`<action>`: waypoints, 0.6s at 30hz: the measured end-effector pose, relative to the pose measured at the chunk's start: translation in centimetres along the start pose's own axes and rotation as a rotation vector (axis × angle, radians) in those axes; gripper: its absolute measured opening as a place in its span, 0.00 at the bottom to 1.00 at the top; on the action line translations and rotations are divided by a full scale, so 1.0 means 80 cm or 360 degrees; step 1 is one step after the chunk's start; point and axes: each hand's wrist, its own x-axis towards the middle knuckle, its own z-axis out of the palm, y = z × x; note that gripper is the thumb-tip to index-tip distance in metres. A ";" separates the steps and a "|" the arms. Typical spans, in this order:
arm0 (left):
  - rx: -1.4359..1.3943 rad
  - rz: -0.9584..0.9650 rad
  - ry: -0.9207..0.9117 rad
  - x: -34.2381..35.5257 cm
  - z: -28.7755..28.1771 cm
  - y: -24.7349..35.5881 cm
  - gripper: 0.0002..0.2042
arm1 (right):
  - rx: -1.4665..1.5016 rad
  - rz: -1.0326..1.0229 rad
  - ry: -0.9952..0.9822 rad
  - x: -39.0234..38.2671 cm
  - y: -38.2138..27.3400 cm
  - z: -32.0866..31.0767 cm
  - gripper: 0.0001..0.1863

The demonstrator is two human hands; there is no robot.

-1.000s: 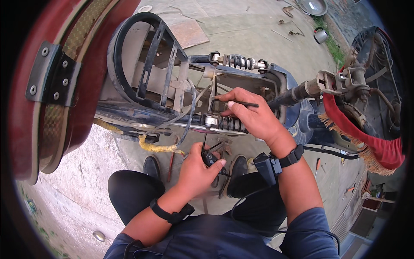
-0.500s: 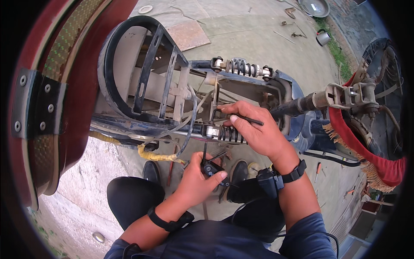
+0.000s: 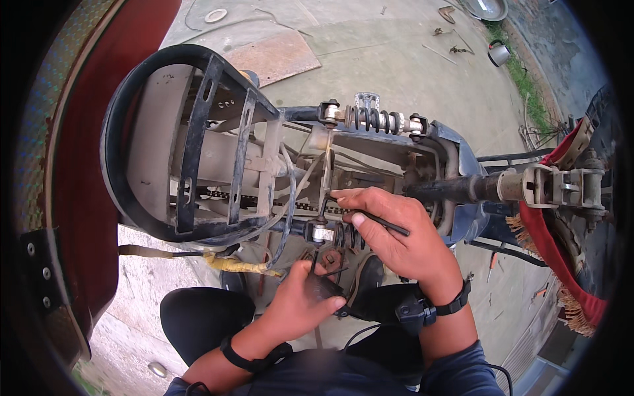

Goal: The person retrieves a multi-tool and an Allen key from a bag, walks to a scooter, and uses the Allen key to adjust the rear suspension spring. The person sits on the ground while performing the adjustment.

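A dusty vehicle frame with a black loop rack (image 3: pixel 109 148) lies across the view. My right hand (image 3: pixel 409 231) is closed on a black L-shaped hex key (image 3: pixel 386 224), its bent end reaching toward the silver mount (image 3: pixel 322 233) of the near shock absorber (image 3: pixel 348 235). Below that mount, my left hand (image 3: pixel 297 303) grips a black folding hex key set (image 3: pixel 325 286) with keys folded out. One key points up to the mount's underside; whether it sits in the bolt I cannot tell. The far shock absorber (image 3: pixel 376 120) runs parallel beyond.
A red curved panel (image 3: pixel 142 86) stands close on the left. Red fringed cloth (image 3: pixel 558 264) hangs by the steering column (image 3: pixel 475 186) at right. Yellow-wrapped cable (image 3: pixel 241 265) droops near my left hand. A brown board (image 3: pixel 281 58), a metal mug (image 3: pixel 498 53) and a screwdriver (image 3: pixel 493 263) lie around.
The view has shifted, so the rack and red panel sit further left and the near mount lower. Both hands keep their tools at the same mount.
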 end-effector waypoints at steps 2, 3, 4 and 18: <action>-0.0023 -0.0009 -0.0003 0.000 -0.002 0.006 0.28 | -0.0036 -0.0040 -0.0016 0.000 0.001 -0.001 0.09; -0.0072 -0.0031 0.0000 0.000 -0.002 0.008 0.28 | -0.0034 -0.0043 -0.0019 0.000 0.001 -0.001 0.08; -0.0118 -0.0053 0.0000 0.001 -0.002 0.008 0.28 | -0.0031 -0.0044 -0.0017 -0.001 0.001 -0.002 0.08; 0.0227 0.0149 0.0005 0.011 -0.008 -0.009 0.28 | -0.0153 -0.0042 -0.0014 0.009 -0.017 0.000 0.08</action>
